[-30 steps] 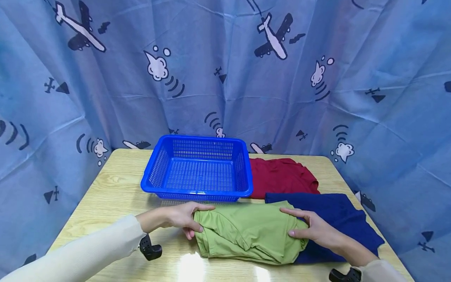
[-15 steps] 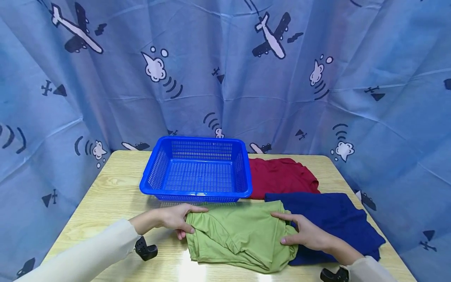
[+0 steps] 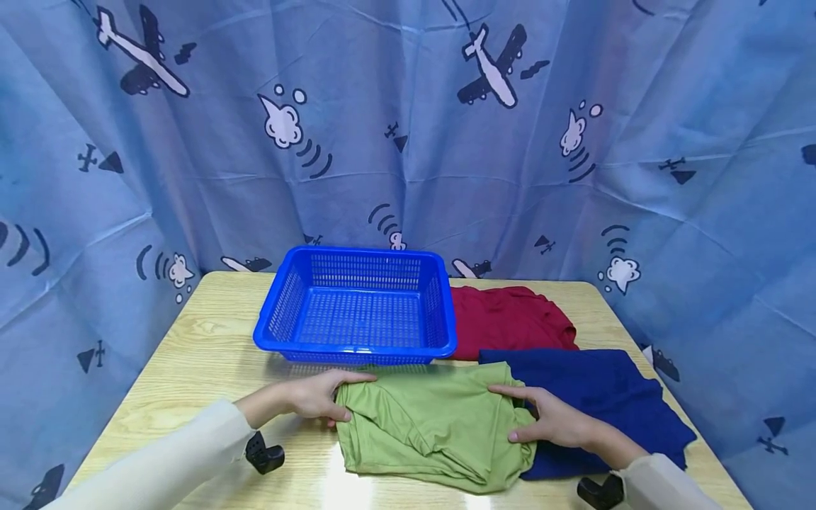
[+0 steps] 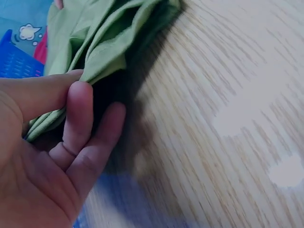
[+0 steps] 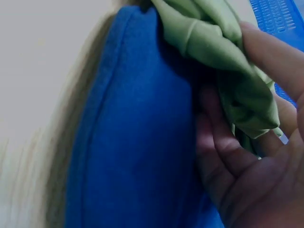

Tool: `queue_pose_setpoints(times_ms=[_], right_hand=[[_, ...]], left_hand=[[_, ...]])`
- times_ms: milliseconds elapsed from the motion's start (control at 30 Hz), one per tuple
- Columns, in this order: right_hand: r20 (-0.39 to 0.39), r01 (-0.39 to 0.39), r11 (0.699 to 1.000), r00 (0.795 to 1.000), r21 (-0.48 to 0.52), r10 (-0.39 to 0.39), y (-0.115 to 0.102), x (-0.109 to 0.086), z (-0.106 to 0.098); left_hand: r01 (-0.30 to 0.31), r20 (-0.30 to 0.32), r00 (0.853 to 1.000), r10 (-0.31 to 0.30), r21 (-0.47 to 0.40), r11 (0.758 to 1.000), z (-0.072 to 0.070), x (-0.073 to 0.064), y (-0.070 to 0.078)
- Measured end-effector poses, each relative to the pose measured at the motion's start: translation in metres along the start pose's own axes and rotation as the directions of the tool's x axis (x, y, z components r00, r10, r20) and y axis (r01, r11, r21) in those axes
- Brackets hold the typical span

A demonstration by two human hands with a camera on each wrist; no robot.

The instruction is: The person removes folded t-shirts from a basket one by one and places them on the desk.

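A folded green garment (image 3: 433, 425) lies low over the front of the table in the head view, its right part over a navy blue garment. At its left edge my left hand (image 3: 316, 394) pinches the layers, thumb on top and fingertips beneath, as the left wrist view shows with the loose green folds (image 4: 107, 52). My right hand (image 3: 557, 419) grips the other end, thumb over the cloth and fingers curled under its bunched edge (image 5: 209, 42). The navy blue garment (image 3: 593, 404) lies flat beneath and beside the right hand. Exact garment kinds cannot be told.
Behind the green garment stands a blue plastic basket (image 3: 354, 349) with nothing in it. A dark red folded garment (image 3: 510, 322) lies to its right. The wooden table (image 3: 210, 340) backs onto a blue curtain (image 3: 357, 127) printed with airplanes.
Over the first half second both hands shifted slightly left and toward the front with the green garment, which uncovered more of the navy one. Since then hardly anything has moved.
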State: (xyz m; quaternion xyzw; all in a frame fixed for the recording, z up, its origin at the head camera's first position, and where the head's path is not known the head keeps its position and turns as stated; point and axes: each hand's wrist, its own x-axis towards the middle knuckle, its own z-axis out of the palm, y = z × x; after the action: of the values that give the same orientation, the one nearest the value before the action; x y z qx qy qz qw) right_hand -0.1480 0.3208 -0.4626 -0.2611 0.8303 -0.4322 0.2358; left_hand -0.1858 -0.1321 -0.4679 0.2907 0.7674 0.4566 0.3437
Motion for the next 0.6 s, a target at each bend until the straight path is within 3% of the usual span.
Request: queue_pose_setpoints(times_ms=[167,467,600], right_hand=[[-0.002,0.007,1.0,1.0,0.009,-0.007,0.003,-0.0002,0.0007],[0.026,0.021,0.998,0.999,0.06,-0.023,0.0026,-0.001,0.0003],[0.042,0.012,0.997,0.999,0.081,-0.016,-0.0004,-0.0014,-0.0021]], left_hand=[[-0.011,-0.013,1.0,0.011,0.034,0.999,0.0,0.0002,-0.0027],[0.005,0.018,1.0,-0.005,0.046,0.999,-0.0043,-0.0007,0.0024],[0.013,0.021,1.0,-0.014,0.01,1.0,-0.0057,-0.0027,0.0015]])
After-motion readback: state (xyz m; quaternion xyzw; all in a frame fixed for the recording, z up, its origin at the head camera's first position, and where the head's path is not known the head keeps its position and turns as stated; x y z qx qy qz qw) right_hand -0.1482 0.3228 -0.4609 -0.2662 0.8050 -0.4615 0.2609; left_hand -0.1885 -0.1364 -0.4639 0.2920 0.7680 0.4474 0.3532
